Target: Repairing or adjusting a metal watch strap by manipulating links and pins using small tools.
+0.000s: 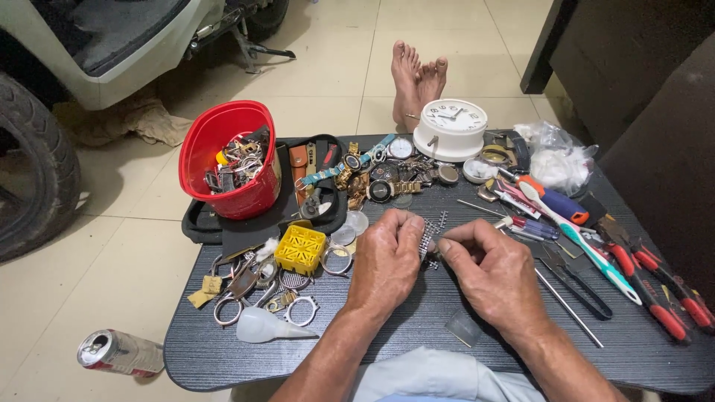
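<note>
**Metal watch band pinched between both hands**

Where the dark worktop (223, 350) meets its far left corner: red bucket (227, 160), heaped with watches and metal bands. Just right of it, a black tray (246, 227) with straps, tools and more watches. Nearer, a yellow plastic holder (300, 249), nothing visible inside. Centre: left hand (387, 260) and right hand (495, 272), fingertips almost touching, both closed on a silver link watch band (429, 237). Band short, segmented, shiny, mostly hidden by fingers.

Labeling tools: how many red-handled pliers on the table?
2, both at the right edge of the table: one pair nearer the hands, the other pair just outside it. More may be hidden past the frame edge.
</note>
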